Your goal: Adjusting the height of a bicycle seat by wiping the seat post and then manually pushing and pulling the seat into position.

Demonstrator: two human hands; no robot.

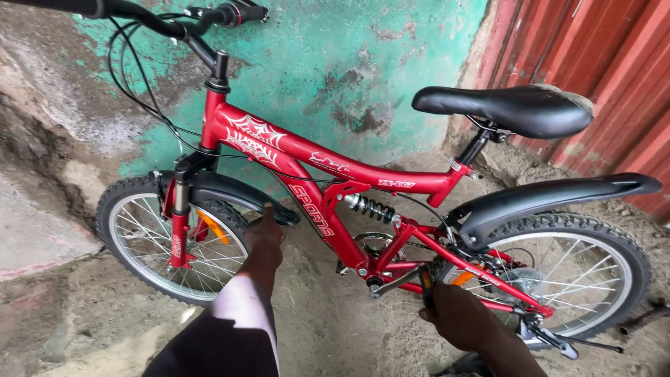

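- The red bicycle point(363, 188) stands upright and side-on against a green-painted wall point(335, 63), both wheels on the rough concrete ground point(328, 328), handlebars toward the left of the view, saddle toward the right.
- The right hand point(457, 314) is closed around the near pedal point(427, 286), which sits at the end of its crank arm point(398, 281); the fingers wrap the pedal so only its upper edge shows above them.
- The left hand point(265, 237) rests against the rear tip of the black front mudguard point(230, 192), just behind the front tyre. Its fingers are curled in, but I cannot tell whether they actually pinch the guard or merely press on it.
- Judging by this, the work is at the pedal and drivetrain, with the bike being steadied; nothing looks removed or hanging loose, so it appears to be at an early or checking stage, with no finished step visible.
- Just above the right fingers lie the chainring and the coil spring point(370, 207) of the rear suspension; beyond them, the rear wheel point(565, 272) under its black mudguard point(551, 199).
- Below and right of that hand, the kickstand point(579, 342) points out along the ground.
- Well above both hands is the black saddle point(509, 108); corrugated red sheeting point(593, 49) stands behind it.
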